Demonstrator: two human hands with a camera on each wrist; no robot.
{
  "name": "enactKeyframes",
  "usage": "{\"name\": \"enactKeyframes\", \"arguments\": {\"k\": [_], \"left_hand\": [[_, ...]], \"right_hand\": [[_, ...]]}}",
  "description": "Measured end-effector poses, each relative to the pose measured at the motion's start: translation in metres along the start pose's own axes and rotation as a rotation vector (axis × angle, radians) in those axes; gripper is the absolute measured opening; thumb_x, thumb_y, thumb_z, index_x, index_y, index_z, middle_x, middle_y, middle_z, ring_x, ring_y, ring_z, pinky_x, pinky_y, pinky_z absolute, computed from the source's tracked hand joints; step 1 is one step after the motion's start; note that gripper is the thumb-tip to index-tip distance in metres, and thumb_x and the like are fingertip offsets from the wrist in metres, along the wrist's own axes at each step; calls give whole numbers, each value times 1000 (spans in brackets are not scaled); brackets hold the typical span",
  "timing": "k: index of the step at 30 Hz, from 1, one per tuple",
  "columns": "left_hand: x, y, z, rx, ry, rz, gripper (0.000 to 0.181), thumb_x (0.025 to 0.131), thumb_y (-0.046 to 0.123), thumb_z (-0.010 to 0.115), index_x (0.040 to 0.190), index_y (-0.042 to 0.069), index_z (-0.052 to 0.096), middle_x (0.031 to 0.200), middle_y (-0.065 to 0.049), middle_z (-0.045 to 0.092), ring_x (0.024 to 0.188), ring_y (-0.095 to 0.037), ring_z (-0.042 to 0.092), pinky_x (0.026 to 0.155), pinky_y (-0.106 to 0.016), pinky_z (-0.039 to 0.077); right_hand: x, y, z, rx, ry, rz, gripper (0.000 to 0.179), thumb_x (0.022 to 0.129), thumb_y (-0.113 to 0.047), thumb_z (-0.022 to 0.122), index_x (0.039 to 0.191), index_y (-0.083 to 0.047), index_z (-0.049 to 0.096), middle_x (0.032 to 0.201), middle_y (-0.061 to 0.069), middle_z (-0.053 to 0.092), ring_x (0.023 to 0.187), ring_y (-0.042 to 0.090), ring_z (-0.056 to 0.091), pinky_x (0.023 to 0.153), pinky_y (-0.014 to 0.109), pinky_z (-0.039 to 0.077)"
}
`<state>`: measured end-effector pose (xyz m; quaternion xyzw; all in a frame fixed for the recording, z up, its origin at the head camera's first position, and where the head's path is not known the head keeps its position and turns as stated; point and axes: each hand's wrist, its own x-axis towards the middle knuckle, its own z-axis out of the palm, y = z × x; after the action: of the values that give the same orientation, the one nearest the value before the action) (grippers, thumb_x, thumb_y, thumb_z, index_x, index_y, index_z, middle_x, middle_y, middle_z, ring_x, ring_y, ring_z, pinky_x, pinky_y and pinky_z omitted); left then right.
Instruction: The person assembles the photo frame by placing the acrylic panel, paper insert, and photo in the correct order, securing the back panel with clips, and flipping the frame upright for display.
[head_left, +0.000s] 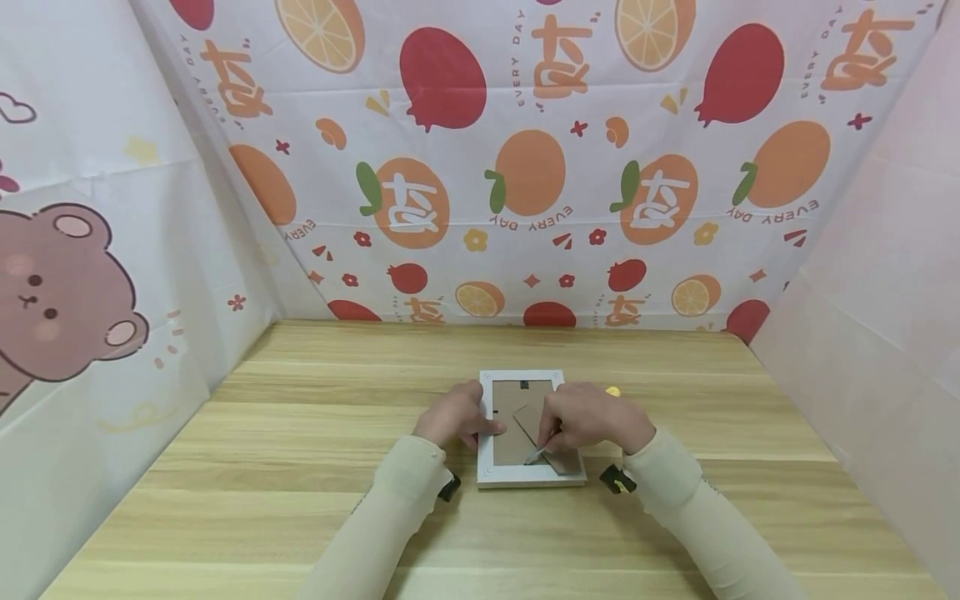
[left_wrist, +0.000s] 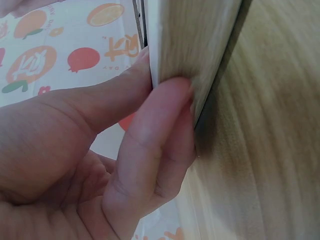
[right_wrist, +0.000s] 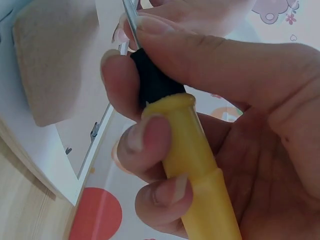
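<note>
A white picture frame (head_left: pixel 486 454) lies face down on the table, its brown backing board (head_left: pixel 513 442) showing. My left hand (head_left: pixel 452 414) grips the frame's left edge, thumb over the back and fingers (left_wrist: pixel 145 130) curled against the side. In my right hand (head_left: pixel 588 412) is a screwdriver with a yellow handle (right_wrist: pixel 192 145), a black collar and a thin metal shaft (right_wrist: pixel 132 22). Its tip is down at the lower inner edge of the frame. A brown stand flap (head_left: pixel 564 462) slants across the lower right of the backing, partly hidden by the right hand.
Small dark metal tabs (head_left: pixel 524 385) sit along the inner rim of the frame. The wood-grain table (head_left: pixel 337 400) spreads around it. Behind stands a fruit-print cloth (head_left: pixel 528 250), with pale cloths (head_left: pixel 862 275) at both sides. Wrist cameras (head_left: pixel 618 479) hang under both sleeves.
</note>
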<state>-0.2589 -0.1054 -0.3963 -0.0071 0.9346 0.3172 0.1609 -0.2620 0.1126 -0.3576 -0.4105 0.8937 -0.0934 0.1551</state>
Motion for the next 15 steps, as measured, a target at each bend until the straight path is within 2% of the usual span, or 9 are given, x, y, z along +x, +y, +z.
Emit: {"name": "enactKeyframes", "arguments": {"k": [7, 15], "left_hand": [[0, 0, 0, 17, 2, 3, 40, 87, 26, 84, 109, 4, 58, 88, -9, 66, 63, -20, 71, 64, -29, 51], [0, 0, 1, 14, 1, 4, 41, 87, 25, 84, 109, 3, 57, 87, -9, 66, 62, -20, 71, 63, -28, 50]], "right_hand": [[-1, -1, 0, 35, -10, 3, 11, 88, -11, 82, 87, -22, 85, 79, -14, 76, 63, -1, 53, 57, 17, 43], [0, -3, 1, 24, -19, 22, 10, 88, -11, 82, 87, -21, 85, 77, -14, 75, 62, 1, 53, 57, 18, 44]]}}
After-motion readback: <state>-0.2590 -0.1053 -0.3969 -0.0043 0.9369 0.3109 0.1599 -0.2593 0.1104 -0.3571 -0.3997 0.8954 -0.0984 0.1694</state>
